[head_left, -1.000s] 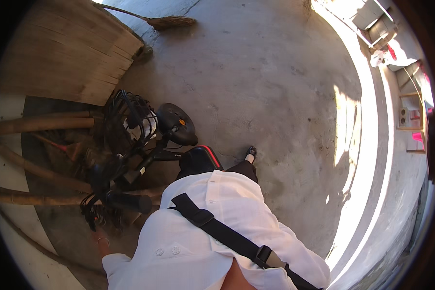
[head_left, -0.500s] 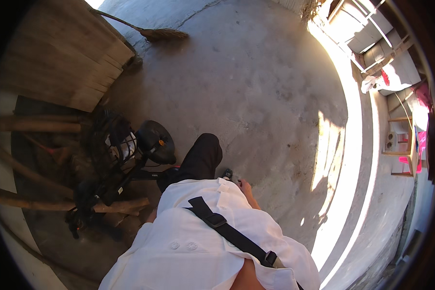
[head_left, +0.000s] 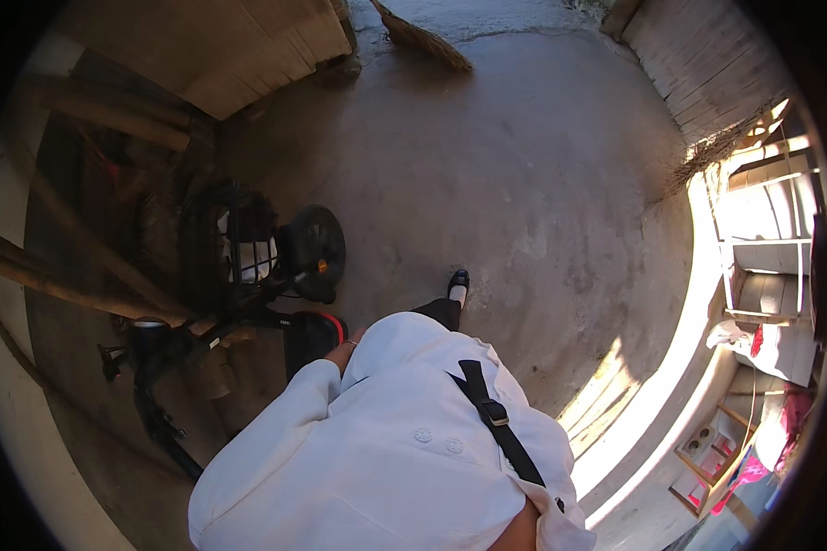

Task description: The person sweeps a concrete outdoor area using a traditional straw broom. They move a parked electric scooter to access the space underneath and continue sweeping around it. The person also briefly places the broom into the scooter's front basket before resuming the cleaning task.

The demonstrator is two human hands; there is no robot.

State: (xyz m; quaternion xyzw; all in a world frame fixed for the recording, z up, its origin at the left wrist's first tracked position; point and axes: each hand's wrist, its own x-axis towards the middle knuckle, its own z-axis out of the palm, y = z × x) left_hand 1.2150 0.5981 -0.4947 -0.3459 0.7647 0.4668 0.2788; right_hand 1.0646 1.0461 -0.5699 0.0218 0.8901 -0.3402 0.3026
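My left hand [head_left: 355, 337] shows only in small part at the edge of my white shirt, its fingers mostly hidden. It is close beside the red-edged black part [head_left: 314, 342] of a black wheeled vehicle [head_left: 257, 317]; whether they touch I cannot tell. This vehicle has a black wheel [head_left: 326, 248] and a wire basket [head_left: 241, 246] with something white and dark inside. A black strap [head_left: 501, 427] crosses my shirt. Below it, one foot in a dark shoe [head_left: 458, 279] is on the concrete floor. My right hand is out of sight.
Wooden poles [head_left: 73, 280] lean behind the vehicle on the left. A wooden door panel [head_left: 239, 46] stands at the far left, another [head_left: 708, 64] at the far right. A straw broom [head_left: 424, 41] lies at the back. On the right are a metal rack [head_left: 770, 241] and a small wooden frame [head_left: 712, 459].
My view has turned and moved forward, so the broom appears farther right. My right hand has gone out of view, and my left hand has come into view beside the vehicle.
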